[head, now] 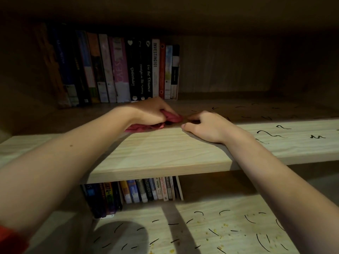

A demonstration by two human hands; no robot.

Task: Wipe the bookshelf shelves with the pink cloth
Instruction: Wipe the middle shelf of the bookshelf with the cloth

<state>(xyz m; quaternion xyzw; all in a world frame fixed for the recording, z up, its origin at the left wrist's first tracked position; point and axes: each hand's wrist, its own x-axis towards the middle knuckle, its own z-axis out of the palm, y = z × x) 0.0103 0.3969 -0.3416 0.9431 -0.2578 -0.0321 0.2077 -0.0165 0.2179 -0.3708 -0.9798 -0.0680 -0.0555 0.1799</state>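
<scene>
The left hand (152, 112) was closed tightly round the pink cloth (174, 118), its fingers curled over the bunched fabric and pressing it down onto the middle shelf (165, 153). Part of the cloth stuck out past the fingertips to the right, and another fold showed under the heel of the hand. The cloth lay well back on the shelf board, just in front of a row of upright books (119, 70) that stood against the back of the bookshelf.

The right hand (207, 125) rested on the same shelf just right of the cloth, close to it but apart. It held nothing; its fingers were loosely bent with the tips on the wood, the thumb lay flat along the board, and the wrist sat on the surface.

Black squiggle marks (271, 133) covered the shelf to the right of the right hand. The wood in front of the two hands showed none.

Below, the lower shelf (183, 208) carried more black strokes and scattered yellow crumbs (224, 225). A second row of books (146, 189) stood at its back left. A red sleeve (11, 239) showed at the left arm's near end.
</scene>
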